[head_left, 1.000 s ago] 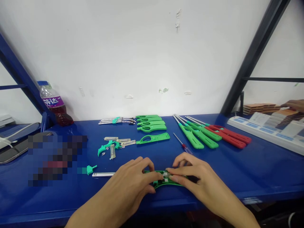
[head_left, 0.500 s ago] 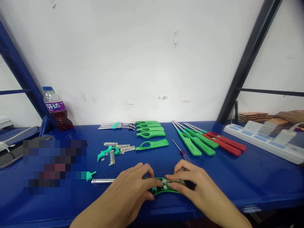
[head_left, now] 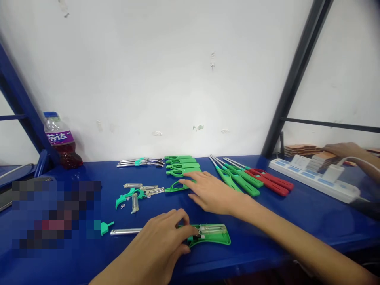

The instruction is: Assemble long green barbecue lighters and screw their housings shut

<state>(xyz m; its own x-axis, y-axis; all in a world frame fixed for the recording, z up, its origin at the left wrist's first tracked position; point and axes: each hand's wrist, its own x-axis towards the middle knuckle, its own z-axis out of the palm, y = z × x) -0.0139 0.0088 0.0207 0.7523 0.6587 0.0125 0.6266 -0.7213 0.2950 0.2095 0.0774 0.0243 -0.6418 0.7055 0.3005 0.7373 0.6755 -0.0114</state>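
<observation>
My left hand (head_left: 166, 237) pinches the middle of an open green lighter casing (head_left: 224, 238) that lies near the table's front edge. A clear fuel tank (head_left: 213, 228) sits in its handle end, and a silver lighter tube (head_left: 126, 231) extends to the left. My right hand (head_left: 208, 190) is stretched over a loose green casing half (head_left: 175, 187), fingers apart, and covers its right end. Whether the fingertips touch it I cannot tell. More green casing halves (head_left: 182, 166) lie just behind. Left of them are clear tanks (head_left: 135, 202) and teal triggers (head_left: 121, 201).
Silver tubes (head_left: 133, 162) lie at the back. Green lighters (head_left: 249, 186) and red lighters (head_left: 274, 185) lie to the right, before a white power strip (head_left: 314, 180). A teal part (head_left: 105, 228) and a drink bottle (head_left: 62, 144) are left. Another person's hand (head_left: 341, 149) is at far right.
My right hand has left the casing by my left hand and moved up and left to the loose casing half. The left hand keeps its pinch. The view has shifted slightly.
</observation>
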